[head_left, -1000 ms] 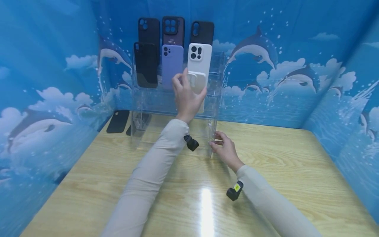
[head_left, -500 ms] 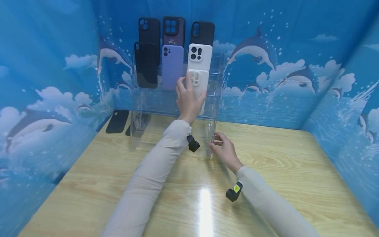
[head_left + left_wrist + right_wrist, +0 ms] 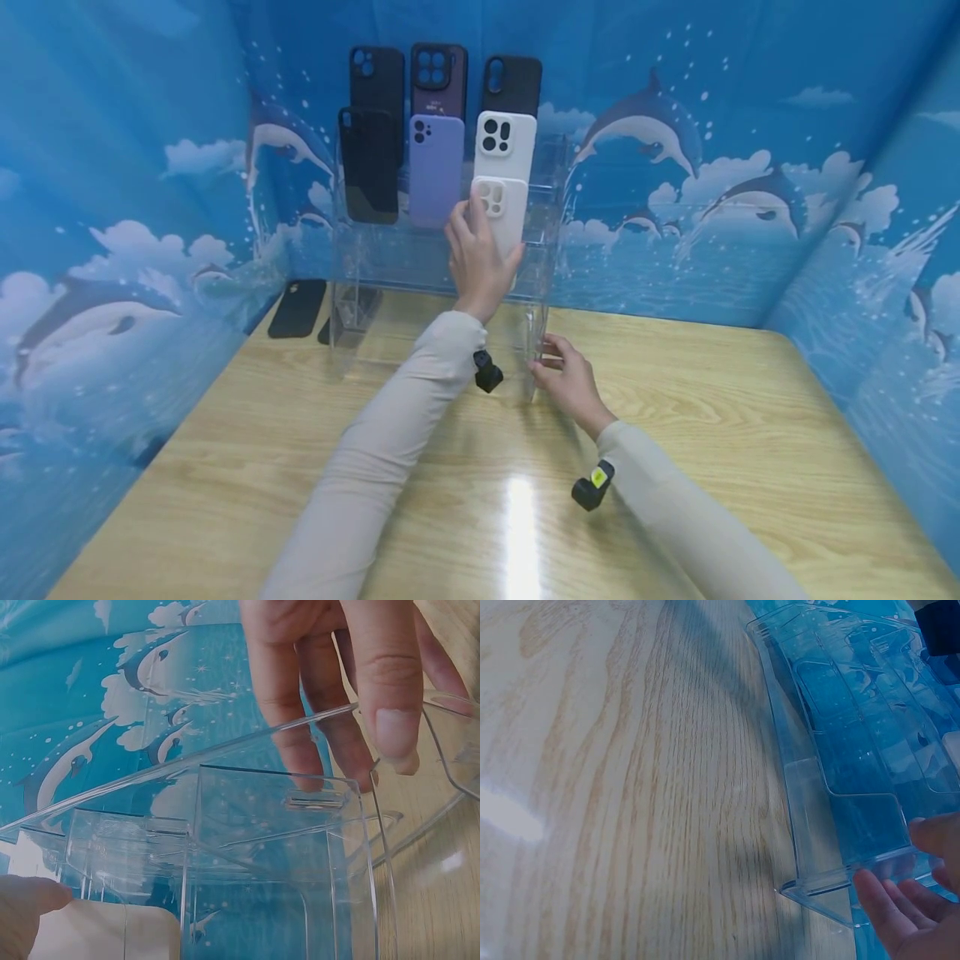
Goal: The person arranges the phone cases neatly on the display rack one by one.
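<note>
A clear stepped acrylic display stand (image 3: 405,258) rises at the back of the table. My left hand (image 3: 480,262) holds a white phone case (image 3: 512,221) at the stand's right column, thumb on its right edge and fingers along its left side. In the left wrist view, the thumb (image 3: 34,900) touches the white case (image 3: 112,934) beside the clear slots. Low on the stand's right side, my right hand (image 3: 573,383) grips the clear edge. The right wrist view shows that hand (image 3: 919,915) with thumb and fingers around the panel. The lower end of the held case is hard to see.
Upper tiers bear a white case (image 3: 506,146), a lavender case (image 3: 435,171) and several dark cases, among them a black one (image 3: 367,171). Another black case (image 3: 297,308) lies on the wooden table (image 3: 675,400) left of the stand. A dolphin-print curtain (image 3: 637,208) encloses the back and sides.
The held white case has tipped back, so its back now shows more fully. My left hand has shifted slightly right and down with it. My right hand stays on the stand.
</note>
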A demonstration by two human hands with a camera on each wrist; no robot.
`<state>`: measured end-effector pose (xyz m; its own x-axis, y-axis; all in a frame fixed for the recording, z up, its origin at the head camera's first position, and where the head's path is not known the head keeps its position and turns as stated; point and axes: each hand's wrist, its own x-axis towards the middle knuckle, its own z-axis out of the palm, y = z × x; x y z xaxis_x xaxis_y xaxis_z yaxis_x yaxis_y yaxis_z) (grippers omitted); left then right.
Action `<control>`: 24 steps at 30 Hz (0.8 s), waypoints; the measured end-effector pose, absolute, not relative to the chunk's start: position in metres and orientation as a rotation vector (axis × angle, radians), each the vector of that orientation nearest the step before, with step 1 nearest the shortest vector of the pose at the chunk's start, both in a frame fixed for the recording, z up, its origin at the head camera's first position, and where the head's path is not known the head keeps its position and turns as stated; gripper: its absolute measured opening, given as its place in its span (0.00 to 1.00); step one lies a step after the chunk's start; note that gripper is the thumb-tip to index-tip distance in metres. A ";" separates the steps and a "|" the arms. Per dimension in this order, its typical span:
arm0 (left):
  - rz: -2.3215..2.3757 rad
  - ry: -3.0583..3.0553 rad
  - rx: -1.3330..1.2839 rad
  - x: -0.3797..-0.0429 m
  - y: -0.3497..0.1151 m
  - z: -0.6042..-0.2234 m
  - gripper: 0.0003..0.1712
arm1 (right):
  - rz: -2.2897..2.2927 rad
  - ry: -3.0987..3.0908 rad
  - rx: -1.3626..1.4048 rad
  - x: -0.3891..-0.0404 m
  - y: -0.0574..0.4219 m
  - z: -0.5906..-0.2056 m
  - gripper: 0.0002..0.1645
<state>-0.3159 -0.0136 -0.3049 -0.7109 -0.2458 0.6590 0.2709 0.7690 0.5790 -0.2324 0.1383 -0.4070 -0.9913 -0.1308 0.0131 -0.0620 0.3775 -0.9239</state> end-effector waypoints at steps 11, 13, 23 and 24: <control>-0.941 -2.245 -0.040 -0.305 -0.037 -0.306 0.56 | -1.728 2.537 -0.165 -0.229 0.136 -0.409 0.34; -0.953 -2.253 -0.057 -0.303 -0.046 -0.306 0.56 | -1.736 2.535 -0.160 -0.229 0.136 -0.408 0.34; -1.022 -2.327 -0.149 -0.280 -0.100 -0.318 0.53 | -1.727 2.559 -0.169 -0.229 0.136 -0.406 0.34; -1.031 -2.336 -0.150 -0.277 -0.105 -0.320 0.53 | -1.727 2.557 -0.168 -0.229 0.136 -0.406 0.34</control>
